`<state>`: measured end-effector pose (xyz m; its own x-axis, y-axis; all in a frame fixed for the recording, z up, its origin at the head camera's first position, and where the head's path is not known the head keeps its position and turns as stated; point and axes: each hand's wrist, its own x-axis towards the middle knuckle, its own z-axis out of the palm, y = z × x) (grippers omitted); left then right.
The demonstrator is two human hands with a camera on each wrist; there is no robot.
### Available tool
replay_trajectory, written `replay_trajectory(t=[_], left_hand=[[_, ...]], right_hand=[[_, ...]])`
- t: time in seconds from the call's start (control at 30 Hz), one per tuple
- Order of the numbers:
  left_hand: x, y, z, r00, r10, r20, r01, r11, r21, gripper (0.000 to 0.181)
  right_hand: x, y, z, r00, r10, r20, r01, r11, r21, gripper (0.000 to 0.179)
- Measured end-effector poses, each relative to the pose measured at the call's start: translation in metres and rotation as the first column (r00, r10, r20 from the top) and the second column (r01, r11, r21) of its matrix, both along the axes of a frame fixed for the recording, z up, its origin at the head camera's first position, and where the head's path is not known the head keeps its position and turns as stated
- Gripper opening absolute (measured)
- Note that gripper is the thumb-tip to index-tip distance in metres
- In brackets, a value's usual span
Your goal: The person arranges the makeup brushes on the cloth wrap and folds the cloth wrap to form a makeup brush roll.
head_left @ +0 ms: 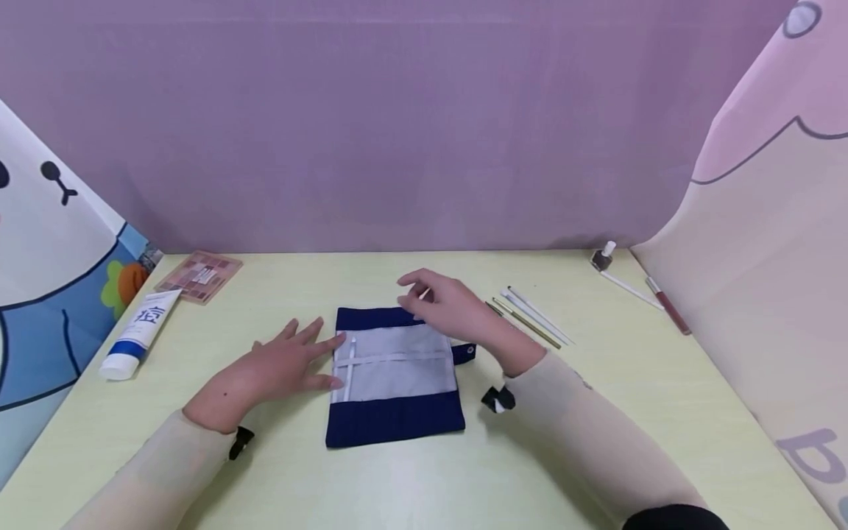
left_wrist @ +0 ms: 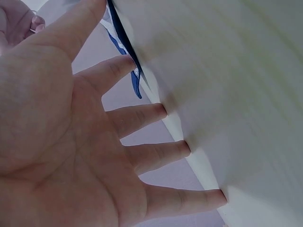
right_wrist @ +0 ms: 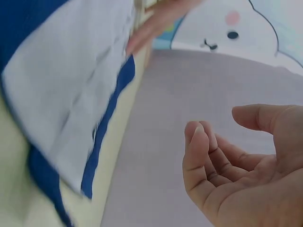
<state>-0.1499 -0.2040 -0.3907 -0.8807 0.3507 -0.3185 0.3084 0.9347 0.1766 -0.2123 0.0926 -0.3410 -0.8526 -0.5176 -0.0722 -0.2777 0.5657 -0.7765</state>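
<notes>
A navy and grey fabric roll case (head_left: 405, 380) lies unrolled on the table, with a white elastic band across its grey middle. Tucked under the band near the left side is a slim white stick (head_left: 350, 374). My left hand (head_left: 271, 368) rests with spread, straight fingers; its thumb and index finger touch the case's left edge, and the other fingertips meet the tabletop in the left wrist view. Over the case's far right part hovers my right hand (head_left: 450, 305), fingers loosely bent. In the right wrist view a gap separates thumb and fingers, with nothing held.
Several thin sticks (head_left: 533, 316) lie right of the case, near its snap strap (head_left: 464, 353). Farther right are a small dark bottle (head_left: 601, 259), a white stick (head_left: 631, 291) and a reddish-brown tube (head_left: 672, 309). A white squeeze tube (head_left: 140, 335) and a pink palette (head_left: 199, 276) lie left.
</notes>
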Motion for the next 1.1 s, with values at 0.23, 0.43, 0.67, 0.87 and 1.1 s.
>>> replay_trajectory(t=[0.23, 0.43, 0.67, 0.87, 1.1], left_hand=[[0.0, 0.0, 0.0, 1.0, -0.008, -0.003, 0.008, 1.0, 0.012, 0.086], [0.0, 0.002, 0.001, 1.0, -0.001, 0.011, 0.0, 1.0, 0.019, 0.086], [0.001, 0.003, 0.002, 1.0, -0.01, 0.005, 0.01, 1.0, 0.018, 0.085], [0.001, 0.001, 0.002, 1.0, -0.005, 0.003, 0.005, 1.0, 0.006, 0.085], [0.001, 0.0, 0.002, 1.0, -0.003, 0.001, 0.003, 1.0, 0.007, 0.085]], right_hand=[[-0.007, 0.044, -0.002, 0.996, -0.09, 0.007, 0.091, 0.995, -0.046, 0.043], [-0.014, 0.079, -0.017, 0.983, -0.181, -0.007, 0.182, 0.983, 0.039, 0.041], [-0.021, 0.116, -0.038, 0.976, -0.216, -0.011, 0.216, 0.971, 0.1, 0.042], [-0.024, 0.131, -0.048, 0.983, -0.184, 0.003, 0.182, 0.974, 0.131, 0.038], [-0.018, 0.131, -0.047, 0.994, -0.107, 0.008, 0.104, 0.977, 0.189, 0.035]])
